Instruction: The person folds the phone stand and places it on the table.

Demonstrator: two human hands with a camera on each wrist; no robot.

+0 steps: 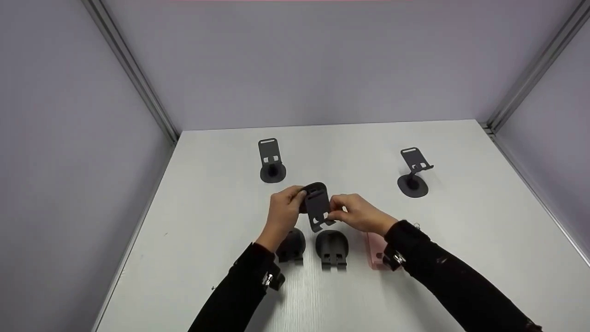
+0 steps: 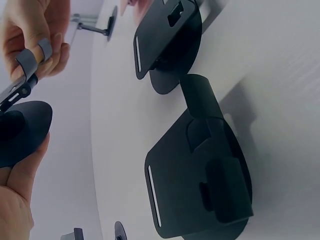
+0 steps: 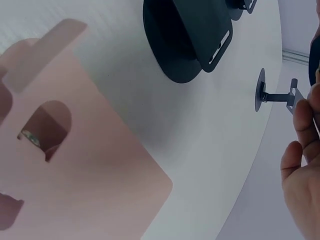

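— What is nearest to us, below the grip?

— Three folded stands lie on the white table (image 1: 461, 258), just on the near side of the two hands. A folded black stand (image 1: 292, 246) is under the left wrist, a second folded black stand (image 1: 332, 248) is right beside it under the grip, and a pink stand (image 1: 375, 251) lies flat under the right wrist, partly hidden by the sleeve.

— And the grip itself?

— Both hands hold one black phone stand (image 1: 317, 205) in the air above those folded ones. The left hand (image 1: 285, 213) has its fingers curled round the round base on the left side. The right hand (image 1: 357, 213) pinches the plate's lower edge by its small hooks, between thumb and fingertips. The plate is swung out from the base, tilted towards the person.

— Beyond the grip?

— Two opened black stands are upright on the table, well apart. One opened stand (image 1: 271, 161) is beyond and slightly left of the grip. The other opened stand (image 1: 415, 173) is beyond and well to the right, its plate leaning back.
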